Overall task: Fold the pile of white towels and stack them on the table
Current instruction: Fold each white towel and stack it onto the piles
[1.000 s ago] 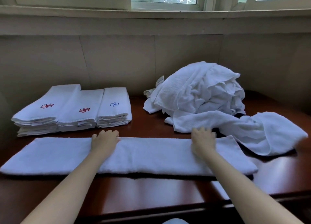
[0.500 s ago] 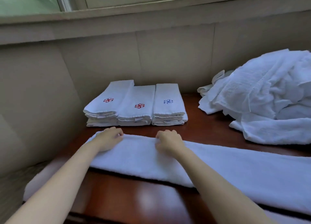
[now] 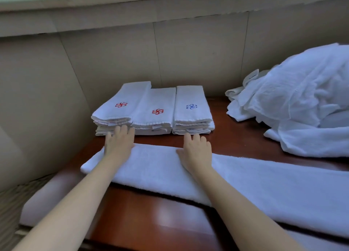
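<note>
Left hand (image 3: pixel 119 144) and right hand (image 3: pixel 196 153) (curled before) now flatten on towel (image 3: pixel 156 164).

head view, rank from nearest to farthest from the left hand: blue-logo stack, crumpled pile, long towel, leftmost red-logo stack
1. Long towel: under the left hand, at its left end.
2. Leftmost red-logo stack: just past the fingertips.
3. Blue-logo stack: farther right, beyond the right hand.
4. Crumpled pile: far right.
</note>
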